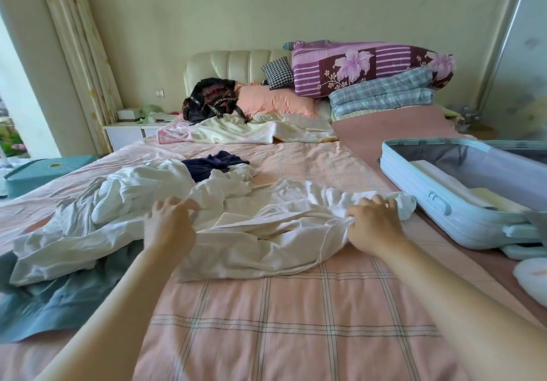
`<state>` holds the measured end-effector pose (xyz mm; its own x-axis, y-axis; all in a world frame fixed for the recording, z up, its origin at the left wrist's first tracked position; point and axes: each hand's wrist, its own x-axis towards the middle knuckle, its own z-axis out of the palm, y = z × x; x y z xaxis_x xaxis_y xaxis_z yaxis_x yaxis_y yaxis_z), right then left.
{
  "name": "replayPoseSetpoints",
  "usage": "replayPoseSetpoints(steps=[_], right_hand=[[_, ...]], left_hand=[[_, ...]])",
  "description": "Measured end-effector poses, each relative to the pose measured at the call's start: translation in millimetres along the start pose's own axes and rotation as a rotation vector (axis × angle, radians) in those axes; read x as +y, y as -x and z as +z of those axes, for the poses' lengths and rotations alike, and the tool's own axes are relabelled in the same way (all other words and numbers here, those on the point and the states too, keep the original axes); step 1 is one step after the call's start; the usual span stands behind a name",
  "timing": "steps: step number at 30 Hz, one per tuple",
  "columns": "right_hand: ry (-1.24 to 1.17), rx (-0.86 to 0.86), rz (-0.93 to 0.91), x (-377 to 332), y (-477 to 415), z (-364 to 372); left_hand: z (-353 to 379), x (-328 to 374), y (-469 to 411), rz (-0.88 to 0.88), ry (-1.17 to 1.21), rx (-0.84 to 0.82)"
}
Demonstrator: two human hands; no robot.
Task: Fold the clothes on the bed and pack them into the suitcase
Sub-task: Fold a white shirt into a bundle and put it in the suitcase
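On the bed (266, 336), left of the open suitcase (414, 209), the shirt (266, 232) lies crumpled. Left hand (170, 224) and right hand (374, 224) each have a grip pinching its fabric. It looks tangled with the pile (133, 194) on the left, so lifting it probably drags that along.

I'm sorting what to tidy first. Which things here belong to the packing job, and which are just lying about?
Job: white garment, gripped by left hand and right hand; navy garment; grey-blue cloth; suitcase.
Lying about: backpack; pink pillow; checked cushion; purple quilt; plaid blanket; teal box.
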<state>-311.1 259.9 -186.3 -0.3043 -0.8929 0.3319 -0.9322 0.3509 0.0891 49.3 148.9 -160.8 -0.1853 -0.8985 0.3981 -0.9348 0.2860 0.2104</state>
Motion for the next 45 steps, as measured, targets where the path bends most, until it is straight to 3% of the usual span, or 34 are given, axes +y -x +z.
replayPoseSetpoints(steps=[2, 4, 7, 12, 15, 17, 19, 21, 22, 23, 24, 27, 29, 32, 35, 39, 41, 43, 45], right_hand=[[-0.042, -0.014, -0.194, -5, 5, 6], [-0.111, -0.037, -0.382, -11, 9, 7], [-0.158, -0.197, -0.418, -20, 15, 8], [-0.340, -0.104, -0.306, -18, 15, 12], [-0.340, -0.075, -0.253, -13, 17, -7], [-0.392, -0.221, -0.205, -5, 20, -26], [-0.471, -0.549, -0.175, 3, 28, -48], [-0.550, -0.922, -0.128, 6, 41, -68], [-0.610, -1.040, -0.113, 6, 47, -74], [-0.666, -1.052, -0.113, 7, 50, -76], [-0.725, -0.956, -0.112, 8, 51, -74], [-0.734, -0.330, -0.041, 11, 44, -55], [-0.587, -0.152, 0.002, 13, 42, -41], [-0.532, -0.352, 0.070, 8, 48, -21], [-0.538, -0.381, -0.047, 2, 48, -15], [-0.583, -0.211, -0.059, 1, 41, -22], [-0.694, -0.218, -0.118, 3, 41, -27], [-0.741, -0.445, -0.131, 7, 44, -35], [-0.649, -0.787, -0.104, 9, 55, -44]], left_hand=[[1, 17, 10, 0.223, 0.181, -0.128], [6, 33, 23, 0.318, 0.276, -0.354], [27, 45, 38, 0.472, 0.172, -0.633], [38, 41, 34, 0.532, 0.187, -0.366], [25, 47, 29, 0.371, 0.260, -0.318], [5, 48, 25, 0.269, 0.237, -0.434], [-19, 49, 28, 0.282, 0.154, -0.744], [-33, 52, 39, 0.188, 0.177, -1.126], [-36, 56, 45, 0.147, 0.221, -1.240], [-31, 60, 47, 0.165, 0.264, -1.247], [-24, 66, 48, 0.219, 0.308, -1.146], [4, 82, 38, 0.295, 0.391, -0.580], [19, 87, 30, 0.339, 0.274, -0.355], [41, 83, 20, 0.307, 0.022, -0.340], [54, 72, 8, 0.258, -0.090, -0.367], [46, 73, 6, 0.360, 0.165, -0.184], [33, 78, 9, 0.361, 0.341, -0.168], [17, 82, 11, 0.273, 0.406, -0.304], [0, 80, 17, 0.178, 0.231, -0.575]])
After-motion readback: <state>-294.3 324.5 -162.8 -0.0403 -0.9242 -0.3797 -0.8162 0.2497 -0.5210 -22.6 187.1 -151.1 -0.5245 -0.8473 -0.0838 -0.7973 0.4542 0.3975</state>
